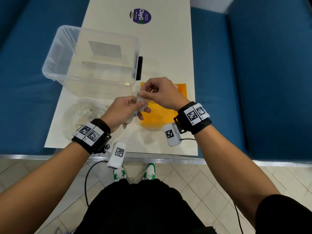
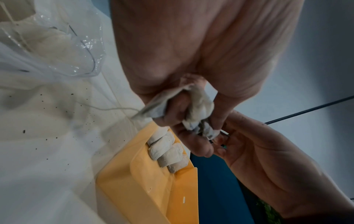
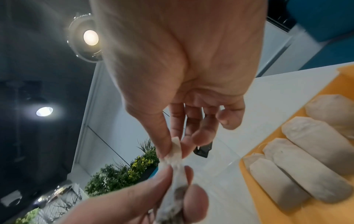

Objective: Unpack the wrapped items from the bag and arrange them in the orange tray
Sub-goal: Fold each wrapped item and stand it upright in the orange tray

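2 hands are engaged on 1 wrapped item, held above the near-left edge of the orange tray. The left hand is clenched around its lower part; the right hand pinches the top end between thumb and fingertips.

Risk: the thin wrapping is likely torn if the 2 hands are pulled apart. Dark specks on the table suggest contents can spill.

4 items are already laid in the tray toward 12 o'clock. The bag is seen at 9 o'clock.
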`<state>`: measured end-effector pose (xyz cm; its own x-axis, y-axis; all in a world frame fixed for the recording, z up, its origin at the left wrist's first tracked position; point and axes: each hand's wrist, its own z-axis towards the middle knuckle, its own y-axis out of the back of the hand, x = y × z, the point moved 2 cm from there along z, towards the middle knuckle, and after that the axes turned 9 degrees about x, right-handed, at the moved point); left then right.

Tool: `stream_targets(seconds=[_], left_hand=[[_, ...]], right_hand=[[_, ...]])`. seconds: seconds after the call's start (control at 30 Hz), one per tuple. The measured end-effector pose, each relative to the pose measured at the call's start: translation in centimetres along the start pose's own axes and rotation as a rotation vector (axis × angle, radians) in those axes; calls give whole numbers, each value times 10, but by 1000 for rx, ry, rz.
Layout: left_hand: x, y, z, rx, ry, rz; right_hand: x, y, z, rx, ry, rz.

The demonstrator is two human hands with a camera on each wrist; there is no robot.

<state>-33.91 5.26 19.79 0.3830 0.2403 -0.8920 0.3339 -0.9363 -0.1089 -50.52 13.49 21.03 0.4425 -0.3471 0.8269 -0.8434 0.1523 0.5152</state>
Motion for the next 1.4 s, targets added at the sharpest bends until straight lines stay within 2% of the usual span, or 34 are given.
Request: stream_targets(seconds=[0.17,0.33,0.47,0.77,1.03,1.2,1.3,1.4], left_hand=[[1,-4,-4,-24,-10,-35],[3,-8,-5,-33,-25,-31],[6,-9,-5,-34,-20,-51],[10,-5,-7,-12,-32,-86],[10,-4,-7,-24,-50,-87],[13,-2,-3,-25,-45,-80],[12,0,-1,-53,-53,-95],[11,3,2,-149,-67,-135]], right_hand=[[1,6,-7,-68,12,133],[5,8,-14,-72,27,137],[5,8,-16,-53,13,35],[6,11,-18,-169,-35,114],[8,15,-18,-123,-63,58],[6,16,-17,-129,-18,54],[7,17,-16,-140,-7,91],[5,17,-16,-139,-33,115]])
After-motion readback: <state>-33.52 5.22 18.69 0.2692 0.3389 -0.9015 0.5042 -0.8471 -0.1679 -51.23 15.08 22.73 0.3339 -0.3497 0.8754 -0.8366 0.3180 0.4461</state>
